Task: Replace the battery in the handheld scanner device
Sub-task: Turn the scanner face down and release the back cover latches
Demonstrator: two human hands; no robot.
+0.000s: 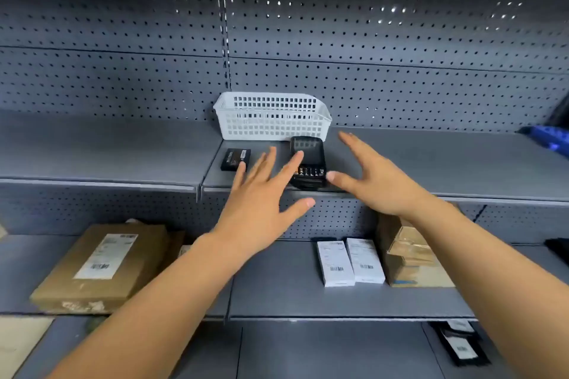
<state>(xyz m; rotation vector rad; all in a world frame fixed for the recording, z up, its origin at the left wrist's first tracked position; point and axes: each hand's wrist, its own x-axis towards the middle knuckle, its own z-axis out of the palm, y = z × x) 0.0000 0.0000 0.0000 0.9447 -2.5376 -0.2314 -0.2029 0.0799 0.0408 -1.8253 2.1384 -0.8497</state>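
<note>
A black handheld scanner (308,153) with a screen and keypad lies face up on the upper grey shelf (431,160). To its left rests a flat black battery (235,158). My left hand (261,197) is spread open in front of the shelf, its fingertips overlapping the scanner's left side and the battery's lower right corner. My right hand (374,177) is open too, fingers apart, just right of the scanner, thumb tip near its lower right corner. Neither hand holds anything.
A white perforated plastic basket (272,115) stands behind the scanner against the pegboard wall. On the lower shelf lie a brown parcel (101,264), two white boxes (349,261) and a taped cardboard box (412,258). A blue bin (551,138) sits far right.
</note>
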